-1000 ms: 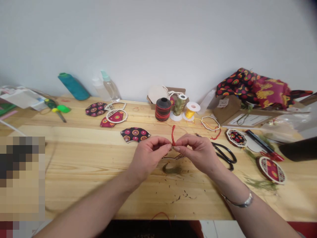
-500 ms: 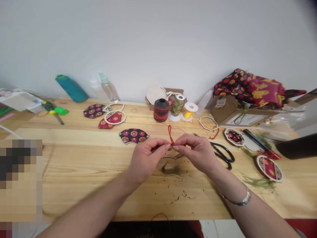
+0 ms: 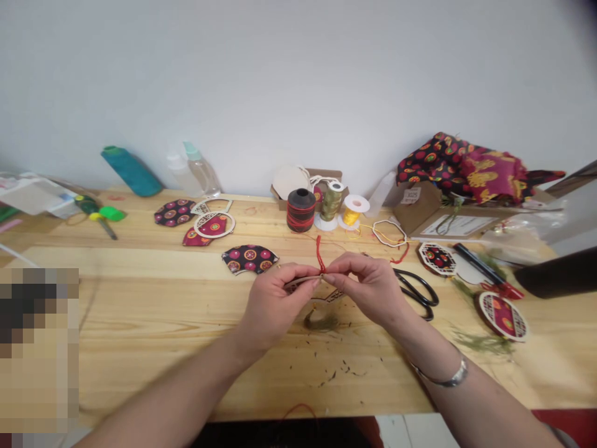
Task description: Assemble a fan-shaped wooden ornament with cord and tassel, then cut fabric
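Note:
Both my hands meet over the middle of the wooden table [image 3: 140, 323]. My left hand [image 3: 275, 305] pinches the edge of a thin, pale wooden piece [image 3: 301, 283] held flat. My right hand [image 3: 373, 287] pinches a short red cord [image 3: 319, 254] that stands up in a loop from where the fingertips meet. A silver bracelet [image 3: 443, 378] circles my right wrist. Under the hands lie a greenish tassel [image 3: 321, 320] and small thread clippings.
Thread spools stand behind: dark-and-red [image 3: 300, 210], olive [image 3: 330, 202], yellow [image 3: 354, 211]. Black scissors [image 3: 417, 292] lie right of my hands. Patterned fabric pieces [image 3: 249, 258], wooden frames [image 3: 213, 223], bottles [image 3: 200, 168], a teal cone [image 3: 130, 171] and a fabric pile [image 3: 471, 165] ring the table.
The hands stay together with the red cord; the pale wooden piece now shows more clearly in my left fingers. The view has shifted slightly.

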The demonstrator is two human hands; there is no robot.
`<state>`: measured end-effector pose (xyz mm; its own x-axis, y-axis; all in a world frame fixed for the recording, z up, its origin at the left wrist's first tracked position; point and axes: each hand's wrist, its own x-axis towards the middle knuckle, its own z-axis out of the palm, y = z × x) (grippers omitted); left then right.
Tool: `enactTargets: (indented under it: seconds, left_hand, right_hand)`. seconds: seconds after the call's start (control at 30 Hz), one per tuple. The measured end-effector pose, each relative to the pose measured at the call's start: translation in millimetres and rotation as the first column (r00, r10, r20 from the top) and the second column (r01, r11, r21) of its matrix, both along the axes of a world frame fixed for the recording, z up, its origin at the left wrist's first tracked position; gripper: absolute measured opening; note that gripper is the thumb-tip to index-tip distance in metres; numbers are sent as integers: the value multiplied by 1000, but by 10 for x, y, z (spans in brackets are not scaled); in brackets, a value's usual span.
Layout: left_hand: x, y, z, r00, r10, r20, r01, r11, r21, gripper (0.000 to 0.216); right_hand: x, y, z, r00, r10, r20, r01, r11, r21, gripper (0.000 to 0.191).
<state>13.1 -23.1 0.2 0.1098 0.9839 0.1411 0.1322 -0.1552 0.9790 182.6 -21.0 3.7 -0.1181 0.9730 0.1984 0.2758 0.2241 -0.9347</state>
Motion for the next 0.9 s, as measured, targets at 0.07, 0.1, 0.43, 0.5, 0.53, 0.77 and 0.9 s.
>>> enactTargets:
  seconds: [0.07,0.1,0.43,0.5,0.53,0.77,0.9]
  left_hand:
    - [-6,0,-9,1000,-2,-2,2,1000,5,9]
    - [-10,0,-12,1000,-5,-4,5,1000,5,9]
    - [-24,2,-27,998,-53,-37,53,999,10,11]
    - [-26,4,-32,997,-59,-43,60,998,11,11]
    - [-27,5,-36,997,-63,-42,63,998,8,11]
    - [-26,0,-69,995,-99,-16,99,994,-37,14]
    - [-21,-4,-58,994,-106,6,106,992,-61,13]
  right_hand:
    - [-10,-7,0,1000,-4,20,3,999,41,3]
    - [-14,-11,-1,999,-6,33,4,998,64,3]
    - [-11,-23,-55,995,-30,93,5,967,256,6]
    - [-7,-16,-64,995,-28,98,2,967,255,6]
    - [-5,-13,-65,994,-28,103,2,968,249,6]
    - [1,-1,-20,999,19,45,-24,992,124,8]
    - [-14,-5,-27,1000,14,-6,-13,994,108,6]
